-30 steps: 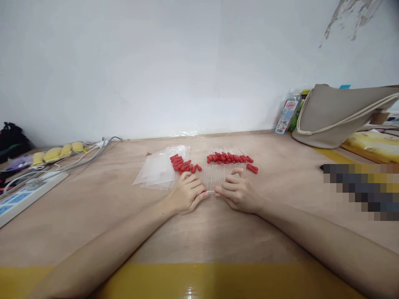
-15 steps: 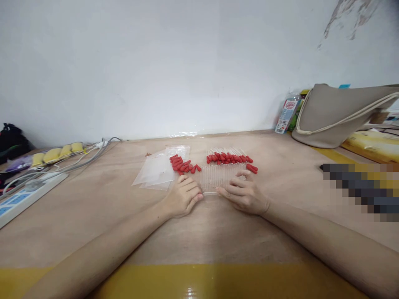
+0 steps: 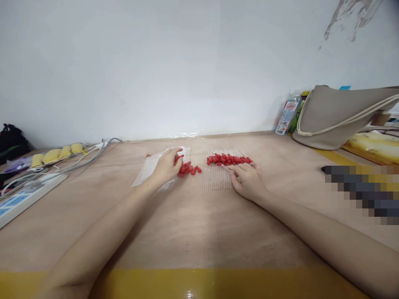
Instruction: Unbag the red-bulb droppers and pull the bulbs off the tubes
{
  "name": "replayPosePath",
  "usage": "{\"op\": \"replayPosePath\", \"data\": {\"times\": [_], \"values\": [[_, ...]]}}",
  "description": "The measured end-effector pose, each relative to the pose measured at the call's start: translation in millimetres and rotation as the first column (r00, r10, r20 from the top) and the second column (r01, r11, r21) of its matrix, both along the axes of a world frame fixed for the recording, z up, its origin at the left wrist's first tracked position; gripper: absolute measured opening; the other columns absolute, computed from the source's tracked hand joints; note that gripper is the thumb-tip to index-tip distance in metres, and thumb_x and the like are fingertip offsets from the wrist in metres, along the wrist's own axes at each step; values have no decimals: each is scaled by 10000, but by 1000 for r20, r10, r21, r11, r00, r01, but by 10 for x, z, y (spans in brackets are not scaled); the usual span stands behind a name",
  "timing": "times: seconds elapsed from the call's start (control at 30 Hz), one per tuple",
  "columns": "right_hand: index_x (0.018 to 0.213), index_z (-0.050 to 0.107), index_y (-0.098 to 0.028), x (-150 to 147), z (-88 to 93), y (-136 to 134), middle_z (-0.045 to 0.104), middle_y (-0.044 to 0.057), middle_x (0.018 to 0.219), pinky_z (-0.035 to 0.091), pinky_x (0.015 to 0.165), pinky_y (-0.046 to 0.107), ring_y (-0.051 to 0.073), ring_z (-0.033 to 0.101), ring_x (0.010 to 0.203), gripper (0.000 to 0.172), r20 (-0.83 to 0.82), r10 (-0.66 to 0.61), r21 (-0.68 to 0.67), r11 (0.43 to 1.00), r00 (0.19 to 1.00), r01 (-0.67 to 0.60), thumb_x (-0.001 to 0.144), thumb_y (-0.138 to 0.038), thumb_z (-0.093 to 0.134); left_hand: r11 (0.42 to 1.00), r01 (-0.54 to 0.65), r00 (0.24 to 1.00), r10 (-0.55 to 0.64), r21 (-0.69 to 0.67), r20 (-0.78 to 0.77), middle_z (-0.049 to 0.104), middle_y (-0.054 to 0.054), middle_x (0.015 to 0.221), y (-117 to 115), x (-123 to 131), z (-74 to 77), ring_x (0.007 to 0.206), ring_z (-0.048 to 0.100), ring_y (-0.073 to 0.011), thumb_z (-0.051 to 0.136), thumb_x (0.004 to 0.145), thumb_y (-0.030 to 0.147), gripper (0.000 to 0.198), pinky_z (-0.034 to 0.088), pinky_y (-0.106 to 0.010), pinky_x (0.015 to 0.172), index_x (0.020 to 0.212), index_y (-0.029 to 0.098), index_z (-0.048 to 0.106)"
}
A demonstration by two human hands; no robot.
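Bags (image 3: 145, 168) partly beneath red bulbs (image 3: 186, 167)

1. Your setting: indoor tabletop workspace; home or small workshop, cannot tell which.
2. You face a marked white wall (image 3: 187, 66) across a brown table (image 3: 187, 236).
3. Around you: power strip (image 3: 34, 197), bottle (image 3: 287, 115), soft bag (image 3: 336, 118).

Solid red is being shown by the loose bulbs (image 3: 187, 168) and the row of bulbs (image 3: 230, 159), while colourless transparency is being shown by the tubes (image 3: 215, 178). Milky white is being displayed by the plastic bags (image 3: 146, 170), streaked pale brown by the tabletop (image 3: 181, 232), mustard yellow by its front band (image 3: 149, 286).
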State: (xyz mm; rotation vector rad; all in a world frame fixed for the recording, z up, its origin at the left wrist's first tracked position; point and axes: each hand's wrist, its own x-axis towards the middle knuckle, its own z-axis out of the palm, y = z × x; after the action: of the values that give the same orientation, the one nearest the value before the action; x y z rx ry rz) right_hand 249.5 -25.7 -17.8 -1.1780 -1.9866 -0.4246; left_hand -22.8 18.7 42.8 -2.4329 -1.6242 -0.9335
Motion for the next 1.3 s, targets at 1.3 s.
{"op": "replayPosePath", "data": {"times": [1.3], "values": [[937, 646, -199, 12, 54, -40, 594, 60, 832, 257, 780, 367, 197, 485, 831, 358, 219, 100, -227, 973, 971, -49, 806, -497, 498, 998, 2, 948, -21, -61, -317, 657, -76, 829, 391, 977, -227, 832, 604, -246, 495, 753, 213, 135, 391, -379, 802, 837, 164, 588]]}}
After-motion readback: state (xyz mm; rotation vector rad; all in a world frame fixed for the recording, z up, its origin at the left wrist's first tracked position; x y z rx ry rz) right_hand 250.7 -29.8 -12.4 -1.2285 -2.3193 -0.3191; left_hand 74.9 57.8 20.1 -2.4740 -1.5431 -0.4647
